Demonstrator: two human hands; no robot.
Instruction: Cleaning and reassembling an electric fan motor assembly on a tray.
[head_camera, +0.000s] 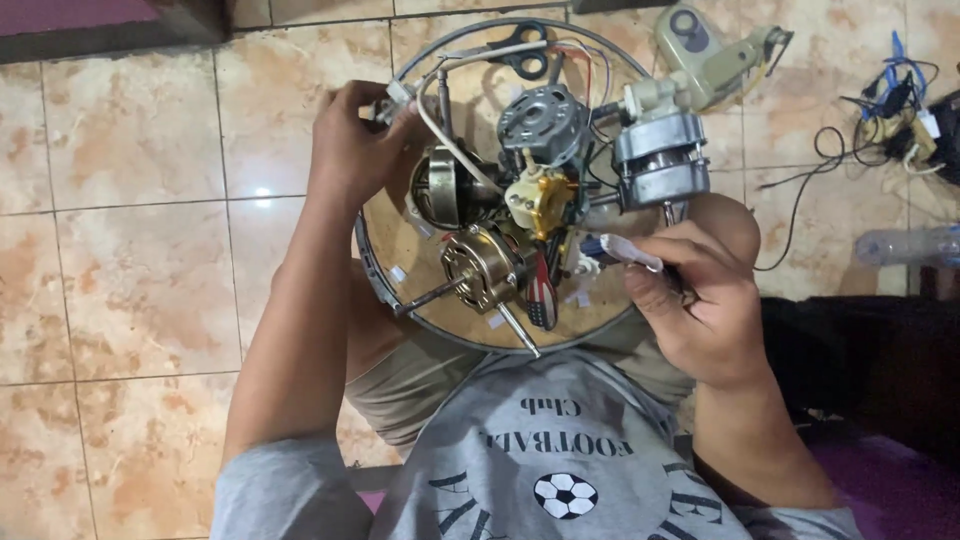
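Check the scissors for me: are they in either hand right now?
No: the scissors lie at the tray's far edge, apart from the left hand and right hand.

**Metal, plastic and glossy tile**

The floor tiles (150, 250) are glossy, marbled ceramic. The fan motors (480, 262) show brassy, shiny metal; another motor (660, 155) is dull grey metal. The scissors (525, 55) have black plastic handles. The white cable (450, 135) looks like smooth plastic. The shirt (560, 450) is matt grey cloth.

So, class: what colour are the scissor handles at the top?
Black, seen in the head view: scissors.
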